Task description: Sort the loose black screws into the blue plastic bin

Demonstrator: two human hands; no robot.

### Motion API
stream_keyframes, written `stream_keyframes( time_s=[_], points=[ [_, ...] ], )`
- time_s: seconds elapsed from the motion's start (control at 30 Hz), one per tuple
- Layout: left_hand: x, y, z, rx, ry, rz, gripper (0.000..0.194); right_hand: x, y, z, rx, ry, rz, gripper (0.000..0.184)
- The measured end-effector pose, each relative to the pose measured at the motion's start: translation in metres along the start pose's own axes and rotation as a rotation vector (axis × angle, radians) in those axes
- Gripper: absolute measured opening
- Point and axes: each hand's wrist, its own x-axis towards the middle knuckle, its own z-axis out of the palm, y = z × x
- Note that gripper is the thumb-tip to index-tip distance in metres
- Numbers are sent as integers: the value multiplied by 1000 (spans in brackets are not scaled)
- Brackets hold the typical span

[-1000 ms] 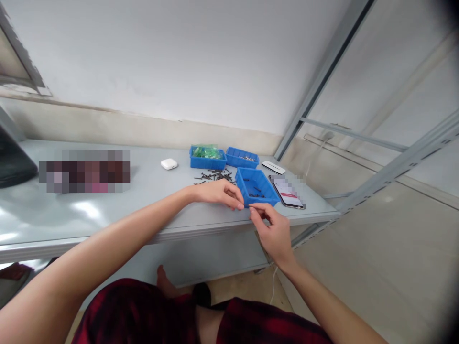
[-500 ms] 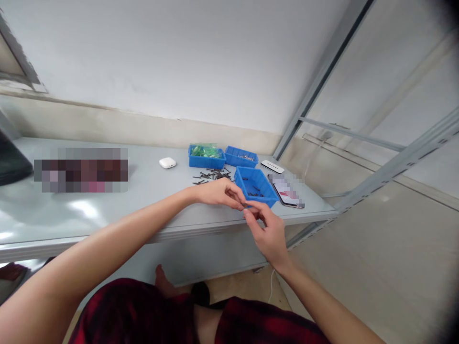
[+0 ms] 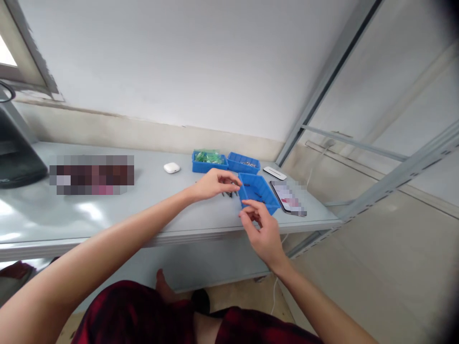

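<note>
My left hand [image 3: 211, 184] hovers over the scattered dark screws [image 3: 231, 194], its thumb and fingertips close together by the left rim of the near blue bin [image 3: 263, 182]. Whatever lies between those fingertips, if anything, is too small to make out. Just in front of the same bin is my right hand [image 3: 263, 229], thumb and index finger apart, with nothing visible between them. A few dark screws lie inside this bin. The left hand and forearm hide most of the loose screws on the table.
Behind stand a blue bin [image 3: 201, 166] with green plastic bags [image 3: 209, 156] and another blue bin [image 3: 244, 166] holding small metal parts. A white earbud case [image 3: 171, 167], a white flat device [image 3: 275, 173] and a phone [image 3: 290, 200] lie on the grey table [image 3: 143, 200]. A metal post rises at right.
My hands have come apart from where their fingertips met. The left has moved up to the bin's left rim, and the right has opened slightly in front of it. The view has shifted a little.
</note>
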Motion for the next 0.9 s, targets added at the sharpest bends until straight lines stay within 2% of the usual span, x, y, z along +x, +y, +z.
stream_keyframes(
  time_s=[0.1, 0.23, 0.33, 0.43, 0.57, 0.8, 0.9],
  points=[
    [-6, -5, 5, -125, 187, -50, 27, 15, -7, 13, 123, -30, 37, 26],
    [-18, -25, 20, -294, 314, -163, 33, 33, -6, 39, 321, 57, 146, 20],
    [-24, -36, 29, -409, 408, -229, 30, 41, 1, 53, 383, 105, 239, 22],
    [-27, -36, 33, -480, 410, -238, 31, 46, 8, 61, 391, 107, 260, 24],
    [-29, -35, 35, -528, 457, -199, 32, 48, 11, 66, 330, 102, 209, 20],
    [-29, -40, 36, -462, 466, -221, 34, 39, 9, 69, 213, 218, 124, 20],
    [-30, -38, 36, -458, 483, -216, 35, 35, 6, 67, 213, 228, 82, 22]
  ],
)
